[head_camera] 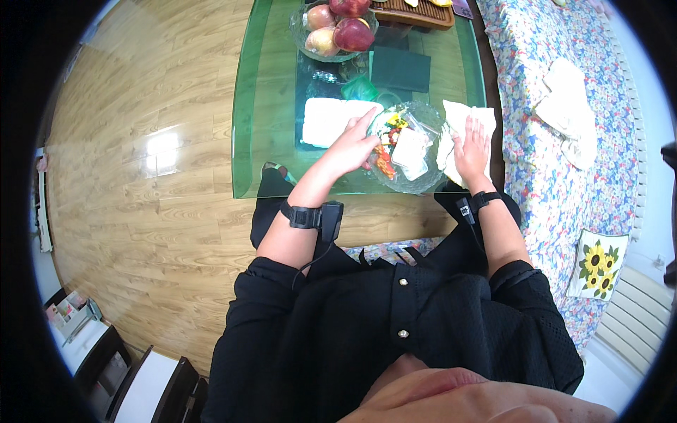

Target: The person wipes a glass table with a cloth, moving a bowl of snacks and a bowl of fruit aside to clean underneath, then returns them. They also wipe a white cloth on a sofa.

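My left hand (pixel 355 141) is at the left rim of a clear glass dish (pixel 381 182), one finger stretched out beside it. Whether it grips the rim I cannot tell. The dish holds a white, box-like item (pixel 409 147), a red and orange packet (pixel 383 163), a beaded bracelet (pixel 394 136) and small yellow pieces (pixel 395 120). Right of the dish, my right hand (pixel 472 150) lies flat, fingers extended, on a crumpled white cloth (pixel 484 117). A white folded pack (pixel 322 121), perhaps tissues, sits left of the dish, partly behind my left hand.
A glass bowl of apples (pixel 312 53) stands farther back on the green glass table (pixel 264 121), near a brown slatted tray (pixel 418 15). A dark flat item (pixel 400 70) shows behind the dish. A flower-patterned sofa cover (pixel 523 106) bounds the right side, bearing another white cloth (pixel 566 84).
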